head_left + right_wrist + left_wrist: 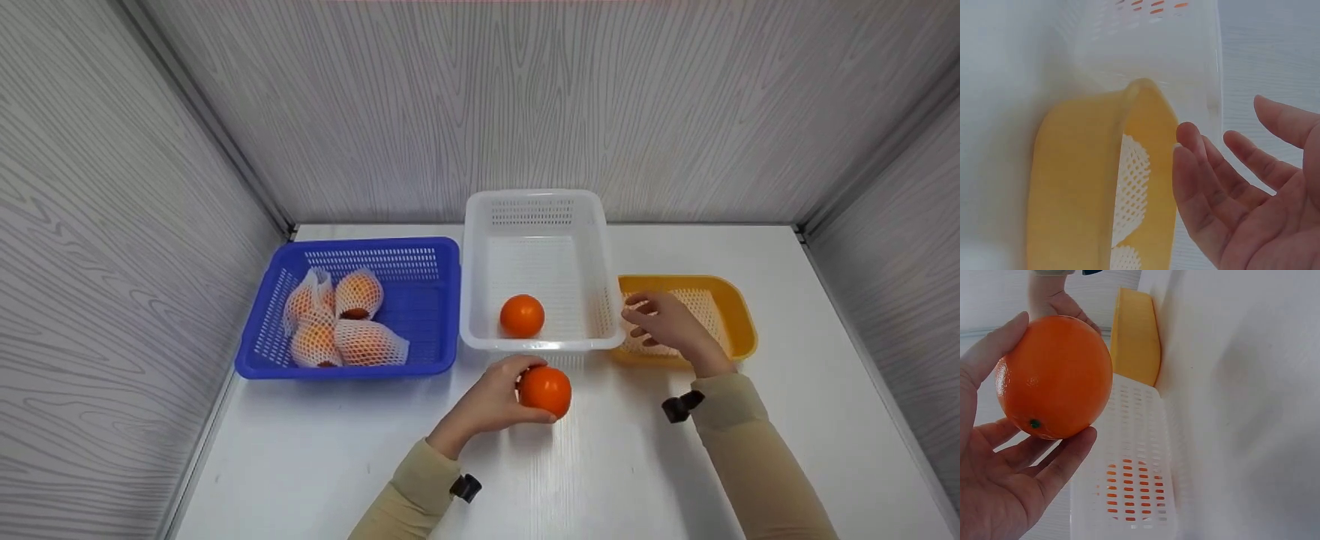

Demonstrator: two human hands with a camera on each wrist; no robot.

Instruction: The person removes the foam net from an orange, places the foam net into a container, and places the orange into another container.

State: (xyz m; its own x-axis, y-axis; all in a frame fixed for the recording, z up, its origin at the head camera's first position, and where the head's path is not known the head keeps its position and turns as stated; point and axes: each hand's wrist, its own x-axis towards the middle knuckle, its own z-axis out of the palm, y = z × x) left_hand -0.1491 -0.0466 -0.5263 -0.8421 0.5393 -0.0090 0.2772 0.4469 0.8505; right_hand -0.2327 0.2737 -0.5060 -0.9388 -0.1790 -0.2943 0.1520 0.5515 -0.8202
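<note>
My left hand grips an orange between thumb and fingers, just in front of the white basket. In the left wrist view, the held orange shows a small green stem spot. Another orange lies inside the white basket, at its near side. Over the yellow basket hovers my right hand, fingers loosely bent and holding nothing. White foam net sleeves lie in the yellow basket, partly hidden by its wall in the right wrist view.
At the left, a blue basket holds several fruits in foam nets. The three baskets stand side by side on the white table. Wood-grained panels enclose the table at the back and both sides.
</note>
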